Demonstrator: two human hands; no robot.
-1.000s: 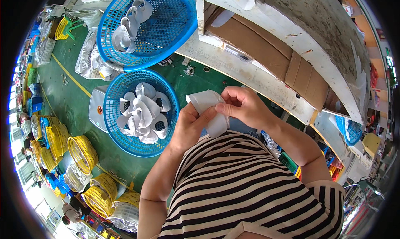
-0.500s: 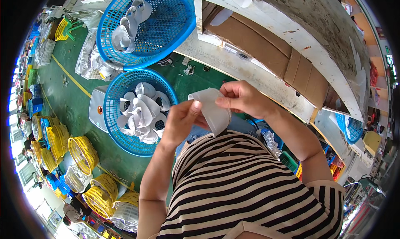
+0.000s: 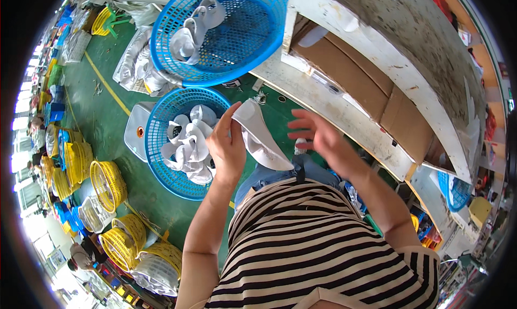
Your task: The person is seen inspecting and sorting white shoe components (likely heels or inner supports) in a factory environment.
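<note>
My left hand (image 3: 228,150) pinches one end of a white, curved piece that looks like a shoe upper (image 3: 261,139), thumb on one face and fingers behind. The piece hangs in front of my waist, bent lengthwise with its hollow side partly showing. To its right my right hand (image 3: 322,139) is apart from it, fingers spread and slightly blurred, holding nothing. Just left of my left hand stands a round blue basket (image 3: 156,166) with several similar white pieces (image 3: 188,147) heaped in it.
A second blue basket (image 3: 247,75), raised higher, holds a few white pieces (image 3: 196,29). At the right runs a worn white bench (image 3: 371,45) with cardboard (image 3: 344,61) in its open shelf. Yellow baskets (image 3: 107,185) stand on the green floor at the left, and a person (image 3: 83,255) is beyond them.
My right hand has let go of the white piece and moved away to the right. The piece, held by my left hand alone, has turned and shows its hollow side. The view has shifted slightly.
</note>
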